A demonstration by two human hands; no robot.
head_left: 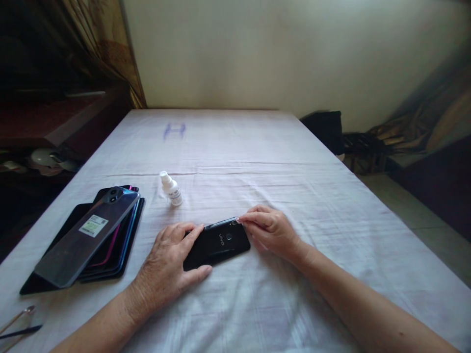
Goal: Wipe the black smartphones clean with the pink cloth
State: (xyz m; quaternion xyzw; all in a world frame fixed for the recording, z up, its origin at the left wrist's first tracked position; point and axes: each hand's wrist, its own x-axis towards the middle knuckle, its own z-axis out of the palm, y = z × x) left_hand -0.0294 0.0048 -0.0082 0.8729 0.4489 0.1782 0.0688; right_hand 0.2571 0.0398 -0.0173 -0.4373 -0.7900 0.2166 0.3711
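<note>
1. Nearest, at the far left edge, thin metal tools (pixel 16 321) lie on the white cloth (pixel 331 235) that covers the worktop.
2. The left hand (pixel 167 267) lies flat on the near-left end of a black phone (pixel 217 242), fingers spread over it and thumb stretched along its near edge, pinning it to the cloth.
3. The phone lies face down in the middle of the worktop, its back cover in place with logo and round sensor showing.
4. The right hand (pixel 270 230) meets the phone's far-right corner, by the camera; its grip is pressed together at the fingertips, seemingly pinching or picking at that edge, though whether anything thin is held cannot be told.
5. Judging by this, work on the phone's back looks barely begun: nothing is lifted or removed yet.
6. To the left, a stack of phone back covers (pixel 88 238) lies apart.
7. Farther off, a small white spray bottle (pixel 171 189) lies on its side, untouched.
</note>
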